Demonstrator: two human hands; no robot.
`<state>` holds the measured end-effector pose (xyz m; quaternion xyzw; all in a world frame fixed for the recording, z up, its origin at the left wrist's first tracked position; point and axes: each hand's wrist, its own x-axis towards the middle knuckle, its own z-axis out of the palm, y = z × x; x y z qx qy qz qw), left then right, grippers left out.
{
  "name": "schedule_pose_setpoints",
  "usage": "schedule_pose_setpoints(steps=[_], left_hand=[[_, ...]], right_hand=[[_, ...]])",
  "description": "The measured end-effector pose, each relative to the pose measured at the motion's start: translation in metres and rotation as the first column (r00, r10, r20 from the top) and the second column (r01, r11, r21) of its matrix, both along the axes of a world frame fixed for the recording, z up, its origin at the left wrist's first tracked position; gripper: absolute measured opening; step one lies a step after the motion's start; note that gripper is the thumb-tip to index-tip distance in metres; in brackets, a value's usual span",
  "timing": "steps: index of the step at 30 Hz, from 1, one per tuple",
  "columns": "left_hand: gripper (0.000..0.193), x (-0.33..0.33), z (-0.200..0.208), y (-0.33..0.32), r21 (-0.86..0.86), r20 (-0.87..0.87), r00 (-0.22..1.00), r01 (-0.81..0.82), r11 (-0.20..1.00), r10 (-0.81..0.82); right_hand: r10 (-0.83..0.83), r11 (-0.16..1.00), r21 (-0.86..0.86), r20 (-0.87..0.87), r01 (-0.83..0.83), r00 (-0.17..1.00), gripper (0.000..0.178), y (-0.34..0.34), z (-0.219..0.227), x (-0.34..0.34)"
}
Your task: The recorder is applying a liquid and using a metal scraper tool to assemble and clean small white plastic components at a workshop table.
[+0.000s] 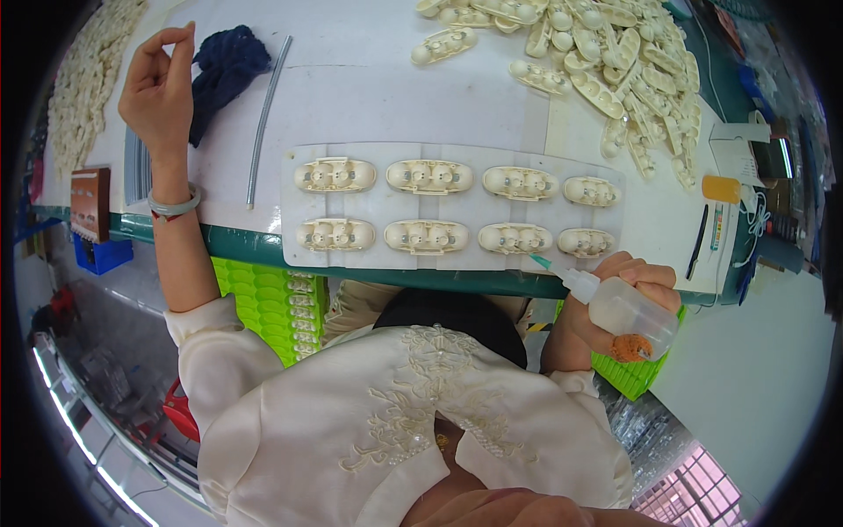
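Observation:
My right hand (644, 285) is wrapped round a clear plastic squeeze bottle (622, 309) with a white cap and a thin green nozzle. The nozzle tip points at the front row of cream oval plastic parts (515, 239), close to the third from the left. Several such parts, with small metal pieces inside, sit in two rows on a pale grey board (448, 206). My left hand (161, 92) is raised over the table at the far left, beside a dark blue cloth (230, 61). Its thumb and fingers are pinched together; anything between them is too small to make out.
Loose cream parts (606, 61) are heaped at the back right, smaller pieces (83, 83) at the back left. A grey metal rod (269, 123) lies left of the board. Green trays (255, 307) stand below the table edge. A black pen-like tool (698, 241) lies at right.

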<state>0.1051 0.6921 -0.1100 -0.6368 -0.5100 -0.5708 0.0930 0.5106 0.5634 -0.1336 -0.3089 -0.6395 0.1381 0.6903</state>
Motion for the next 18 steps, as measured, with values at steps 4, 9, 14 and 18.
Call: schedule_pose_setpoints(steps=[4,9,14,18], left_hand=[[0.004,0.004,0.0,0.0,-0.04,0.027,1.0,0.004,0.999,-0.003],[0.004,0.007,0.006,-0.005,-0.039,0.024,0.999,-0.024,0.999,0.025],[0.004,0.006,0.001,0.001,-0.055,0.063,0.998,-0.008,0.998,0.011],[0.005,0.004,0.0,0.0,-0.056,0.026,0.999,-0.017,0.998,0.018]], right_hand=[[-0.038,0.998,-0.051,-0.008,0.037,0.999,0.037,-0.002,0.003,-0.002],[-0.072,0.986,-0.146,0.079,0.083,0.994,0.033,-0.007,0.002,0.001],[-0.112,0.994,-0.029,-0.163,0.109,0.98,0.048,-0.004,-0.005,0.011],[-0.199,0.979,-0.084,-0.168,0.187,0.965,0.054,-0.006,-0.006,0.013]])
